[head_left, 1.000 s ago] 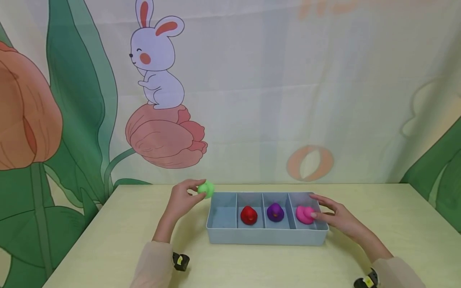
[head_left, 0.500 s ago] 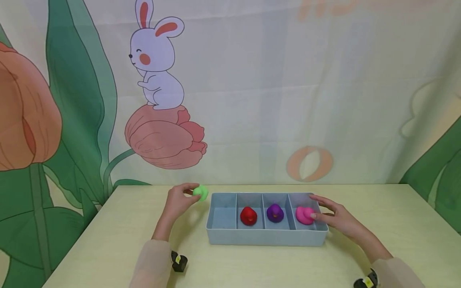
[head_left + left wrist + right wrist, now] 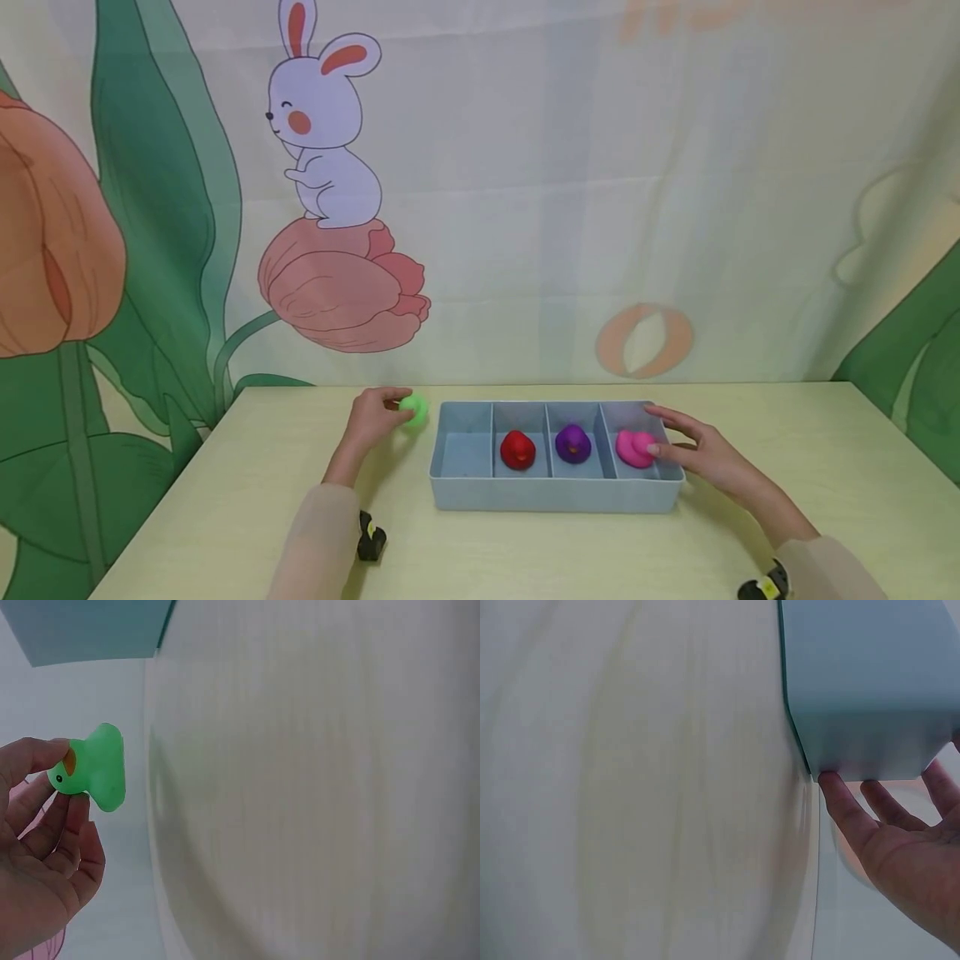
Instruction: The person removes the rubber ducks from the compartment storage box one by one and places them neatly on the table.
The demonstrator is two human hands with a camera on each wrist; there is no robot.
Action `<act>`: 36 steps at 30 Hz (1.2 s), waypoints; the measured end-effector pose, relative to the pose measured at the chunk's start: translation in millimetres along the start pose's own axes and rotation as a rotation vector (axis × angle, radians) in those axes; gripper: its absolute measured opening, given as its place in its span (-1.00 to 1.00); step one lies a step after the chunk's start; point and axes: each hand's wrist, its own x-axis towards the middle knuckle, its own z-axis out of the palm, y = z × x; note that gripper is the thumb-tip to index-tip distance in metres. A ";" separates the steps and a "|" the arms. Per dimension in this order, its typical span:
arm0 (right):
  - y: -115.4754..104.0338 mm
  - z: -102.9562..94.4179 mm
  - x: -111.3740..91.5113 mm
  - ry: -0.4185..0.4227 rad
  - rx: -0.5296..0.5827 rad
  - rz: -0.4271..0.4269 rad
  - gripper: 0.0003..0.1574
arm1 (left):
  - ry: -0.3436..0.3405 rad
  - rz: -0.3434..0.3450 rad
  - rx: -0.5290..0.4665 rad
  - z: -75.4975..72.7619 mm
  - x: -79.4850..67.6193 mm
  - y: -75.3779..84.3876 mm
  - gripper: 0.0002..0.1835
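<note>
My left hand (image 3: 375, 418) pinches a small green rubber duck (image 3: 415, 410) by its head, just left of the divided box. In the left wrist view the duck (image 3: 106, 769) has its flat base towards the table, with thumb and fingers on either side of its head. The pale blue divided box (image 3: 555, 493) has four compartments in a row. A red duck (image 3: 517, 451), a purple duck (image 3: 573, 445) and a pink duck (image 3: 633, 448) sit in the right-hand compartments; the leftmost holds nothing. My right hand (image 3: 708, 454) holds the box's right end, fingertips on its end wall (image 3: 877, 742).
The box stands on a pale wooden table (image 3: 555, 554). Behind the table's far edge hangs a cloth backdrop (image 3: 517, 208) printed with a rabbit and tulips. Black wrist cameras sit below both hands.
My left hand has moved the green duck leftwards and down, away from the box's left corner. My right hand and the box have stayed in place.
</note>
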 end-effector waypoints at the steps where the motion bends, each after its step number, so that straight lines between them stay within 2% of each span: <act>1: 0.1 0.1 -0.1 0.000 0.004 0.000 -0.18 | -0.004 -0.007 0.005 0.5 1.0 -1.2 -0.63; 13: 4.8 1.3 0.3 0.004 0.010 -0.010 -0.18 | -0.071 -0.020 0.035 12.1 10.1 -1.7 -0.63; 36: 2.1 -0.8 -0.7 -0.004 0.020 -0.026 -0.18 | -0.083 -0.046 0.043 10.7 6.1 0.2 -0.59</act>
